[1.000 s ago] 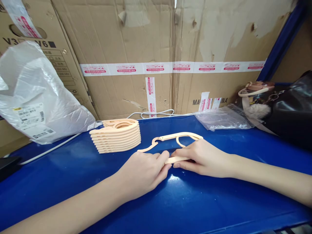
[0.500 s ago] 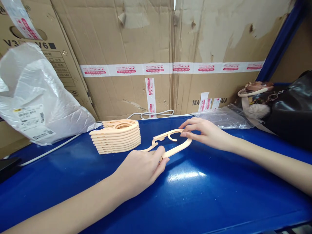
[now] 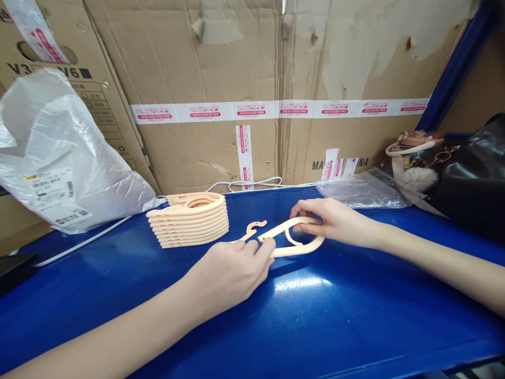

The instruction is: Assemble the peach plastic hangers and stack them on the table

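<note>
Between my hands is a peach plastic folding clothes hanger (image 3: pixel 295 251), held just above the blue table. My left hand (image 3: pixel 236 266) is closed on its near bar, thumb and fingers pinching it. The hanger's small hook (image 3: pixel 252 227) sticks out beyond those fingers, apart from the end of the upper bar. My right hand (image 3: pixel 327 223) grips the rounded right end, fingers curled over the upper bar. A curved inner piece shows inside that loop. To the left, a neat stack of matching folded hangers (image 3: pixel 189 223) lies on the table.
The blue tabletop (image 3: pixel 315 326) runs under everything. Large cardboard boxes (image 3: pixel 205 63) stand behind it. A white plastic parcel bag (image 3: pixel 71 158) leans at left, by a white cable (image 3: pixel 82 242). A clear plastic bag (image 3: pixel 363 190) and a black bag (image 3: pixel 469 168) are at right.
My right hand has moved slightly right and down with the hanger's rounded end. The upper bar's end has come away from the hook. My left hand has barely moved.
</note>
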### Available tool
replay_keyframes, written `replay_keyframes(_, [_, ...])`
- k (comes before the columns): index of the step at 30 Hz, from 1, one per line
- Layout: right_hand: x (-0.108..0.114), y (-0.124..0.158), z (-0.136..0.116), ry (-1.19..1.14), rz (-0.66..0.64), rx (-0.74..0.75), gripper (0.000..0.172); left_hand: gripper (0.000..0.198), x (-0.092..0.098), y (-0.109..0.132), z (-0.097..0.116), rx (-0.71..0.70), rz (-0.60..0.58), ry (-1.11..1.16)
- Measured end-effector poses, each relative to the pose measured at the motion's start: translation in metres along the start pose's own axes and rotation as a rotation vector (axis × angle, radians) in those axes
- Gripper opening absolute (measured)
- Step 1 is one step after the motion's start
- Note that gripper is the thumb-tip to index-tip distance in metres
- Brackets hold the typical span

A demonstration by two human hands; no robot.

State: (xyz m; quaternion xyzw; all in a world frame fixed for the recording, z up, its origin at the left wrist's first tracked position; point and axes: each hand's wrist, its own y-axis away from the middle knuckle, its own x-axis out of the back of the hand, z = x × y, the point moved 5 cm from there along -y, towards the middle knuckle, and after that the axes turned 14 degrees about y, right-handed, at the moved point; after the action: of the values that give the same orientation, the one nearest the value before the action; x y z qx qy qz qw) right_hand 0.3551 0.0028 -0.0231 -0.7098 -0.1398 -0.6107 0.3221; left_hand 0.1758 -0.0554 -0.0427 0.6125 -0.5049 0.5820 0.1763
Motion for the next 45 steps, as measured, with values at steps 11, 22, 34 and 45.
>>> replay_keyframes(11, [-0.004, 0.002, 0.006, 0.113, 0.06, -0.015, 0.025, 0.006, 0.007, 0.001, 0.015, -0.215, -0.113, 0.221])
replay_keyframes(22, [-0.007, 0.0, 0.011, 0.153, 0.041, -0.063, 0.031, 0.017, 0.005, -0.001, 0.006, -0.226, -0.11, 0.205])
replay_keyframes(34, [-0.011, -0.001, 0.019, 0.287, 0.051, -0.163, 0.027, 0.031, -0.001, 0.002, 0.003, -0.271, 0.018, 0.23])
replay_keyframes(45, [-0.012, 0.0, 0.02, 0.295, 0.036, -0.208, 0.024, 0.035, -0.004, 0.004, -0.006, -0.037, -0.099, 0.614])
